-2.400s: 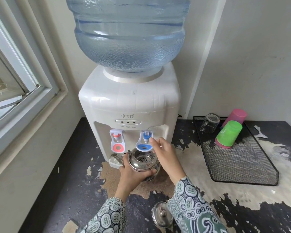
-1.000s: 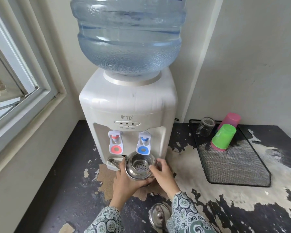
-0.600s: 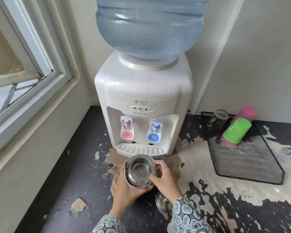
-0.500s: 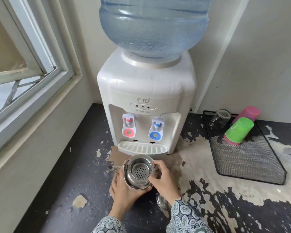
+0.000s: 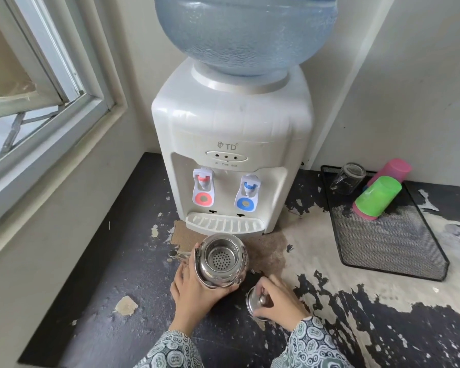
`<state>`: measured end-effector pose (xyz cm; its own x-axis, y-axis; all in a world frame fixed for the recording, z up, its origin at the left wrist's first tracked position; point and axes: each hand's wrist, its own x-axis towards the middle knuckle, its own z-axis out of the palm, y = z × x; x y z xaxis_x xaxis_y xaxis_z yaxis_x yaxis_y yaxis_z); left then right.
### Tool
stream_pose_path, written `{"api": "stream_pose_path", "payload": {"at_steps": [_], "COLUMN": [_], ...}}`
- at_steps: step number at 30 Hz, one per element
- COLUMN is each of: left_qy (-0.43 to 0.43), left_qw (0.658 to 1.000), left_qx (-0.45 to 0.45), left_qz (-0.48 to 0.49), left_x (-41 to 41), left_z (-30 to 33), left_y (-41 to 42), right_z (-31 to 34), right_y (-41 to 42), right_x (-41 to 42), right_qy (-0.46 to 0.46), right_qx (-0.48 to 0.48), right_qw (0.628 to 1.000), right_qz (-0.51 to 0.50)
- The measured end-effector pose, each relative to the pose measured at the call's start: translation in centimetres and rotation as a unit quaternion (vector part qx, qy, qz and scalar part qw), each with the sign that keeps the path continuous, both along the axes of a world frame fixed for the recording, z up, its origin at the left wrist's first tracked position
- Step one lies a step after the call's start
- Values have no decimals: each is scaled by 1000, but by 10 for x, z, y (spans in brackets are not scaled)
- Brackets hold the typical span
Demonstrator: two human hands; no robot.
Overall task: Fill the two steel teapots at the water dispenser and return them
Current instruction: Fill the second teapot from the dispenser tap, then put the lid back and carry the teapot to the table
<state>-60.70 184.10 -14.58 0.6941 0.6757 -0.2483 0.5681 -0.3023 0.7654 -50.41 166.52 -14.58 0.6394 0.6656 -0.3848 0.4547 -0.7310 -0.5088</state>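
Head view is showing one steel teapot (image 5: 221,262) being held just in front of the dispenser (image 5: 233,144), near the drip tray (image 5: 225,224) at the counter's (image 5: 96,301) back left. The left hand (image 5: 194,290) is wrapping its fingers around the pot's near side and cradling it upright, probably so the water inside is not spilling; the water level cannot be made out through the strainer basket. The spout (image 5: 177,253) is pointing left, away from the hands. The right hand (image 5: 278,305) is curling over the lid (image 5: 256,304), which is lying on the counter just right of the pot, fingertips pinching at its knob, seemingly to lift it and cap the pot. Whether the lid is off the surface yet is hard to tell. Both taps, red (image 5: 203,188) and blue (image 5: 247,193), are standing untouched. A mesh tray (image 5: 398,251) is sitting toward the right edge, carrying a glass (image 5: 347,177), a green cup (image 5: 377,196) and a pink cup (image 5: 395,168). A second teapot is not showing.
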Motion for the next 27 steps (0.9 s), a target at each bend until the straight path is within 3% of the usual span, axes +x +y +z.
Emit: {"api": "stream_pose_path", "payload": {"at_steps": [6,9,12,15,20,27], "left_qy": [7,5,5,8,5,18], "left_qw": [1000,1000,1000,1000,1000,1000], "left_qx": [3,0,4,8,13,9], "left_qz": [-1,1,1,-2,-12,-11], "left_x": [-1,-1,-2,-2,-1,-3], "left_z": [0,2,3,5,11,13], "left_y": [-1,-1,-1,-2,-2,-2], "right_z": [11,33,63,73,57,39], "right_y": [1,14,43,73,96,97], "right_x": [10,22,23,16,1,-2], "right_qy": [-6,-78,-123,-181,-197,-135], "right_qx": [106,227,318,298,236,212], "right_qw": [987,948,919,933,951,968], "right_qz": [-118,-210,-196,-92,32,7]}}
